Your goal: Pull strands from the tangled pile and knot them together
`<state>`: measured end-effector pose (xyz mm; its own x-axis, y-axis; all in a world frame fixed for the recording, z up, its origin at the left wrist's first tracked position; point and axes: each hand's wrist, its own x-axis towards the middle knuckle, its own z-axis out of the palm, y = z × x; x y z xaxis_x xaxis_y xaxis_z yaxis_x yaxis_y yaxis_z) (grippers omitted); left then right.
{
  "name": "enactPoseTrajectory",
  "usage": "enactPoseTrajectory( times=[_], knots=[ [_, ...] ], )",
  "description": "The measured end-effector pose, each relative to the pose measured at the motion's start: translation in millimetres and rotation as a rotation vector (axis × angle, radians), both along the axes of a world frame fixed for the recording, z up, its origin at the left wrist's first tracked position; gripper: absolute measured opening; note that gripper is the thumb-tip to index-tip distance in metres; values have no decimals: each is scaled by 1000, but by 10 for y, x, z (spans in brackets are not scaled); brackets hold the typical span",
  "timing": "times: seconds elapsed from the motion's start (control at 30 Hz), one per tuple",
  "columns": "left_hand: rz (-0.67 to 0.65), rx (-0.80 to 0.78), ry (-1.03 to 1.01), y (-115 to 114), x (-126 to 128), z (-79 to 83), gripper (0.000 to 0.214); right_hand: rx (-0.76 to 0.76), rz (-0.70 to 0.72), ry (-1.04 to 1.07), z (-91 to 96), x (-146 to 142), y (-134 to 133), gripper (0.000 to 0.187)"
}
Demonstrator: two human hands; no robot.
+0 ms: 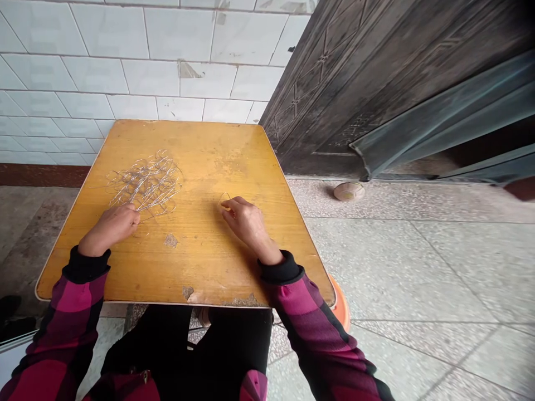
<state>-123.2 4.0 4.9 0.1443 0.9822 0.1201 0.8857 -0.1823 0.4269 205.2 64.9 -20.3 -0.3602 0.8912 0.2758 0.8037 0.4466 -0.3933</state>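
Observation:
A loose, tangled pile of thin silvery metal wires (pixel 146 186) with curved ends lies on the left half of the wooden table (pixel 200 161). At the pile's near edge is my left hand (pixel 112 227), closed, its fingertips pinching at the wires; how many it grips is hidden. My right hand (pixel 246 223) is over the table right of the middle, well apart from the pile. Its thumb and fingers are pinched on a thin curved wire (pixel 225 194), whose bend shows just beyond the fingertips.
White wall tiles (pixel 179 36) rise behind the table. To the right are a dark carved door (pixel 334 72), a hanging grey-green cloth (pixel 443 122) and a roundish pale object (pixel 349 191) on the floor. Part of an orange stool (pixel 341 306) shows beside the table's near right corner.

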Motion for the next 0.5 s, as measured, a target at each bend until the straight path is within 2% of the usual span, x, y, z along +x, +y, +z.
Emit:
enactPoseTrajectory(
  times=[0.1,0.2,0.33,0.4,0.5],
  knots=[
    [-150,-117,78,-13,46,63,16,-17,27,20,-6,0,1,21],
    [-165,-223,8,-44,141,149,12,-26,46,47,-8,-1,2,22],
    [-132,-262,-222,-83,310,175,13,-48,104,151,28,-14,-18,20],
    [-106,-266,-376,-90,421,138,13,-89,154,261,65,-38,-53,18],
    [-130,-361,-603,-92,605,28,14,-181,273,434,113,-113,-156,16]
  ],
)
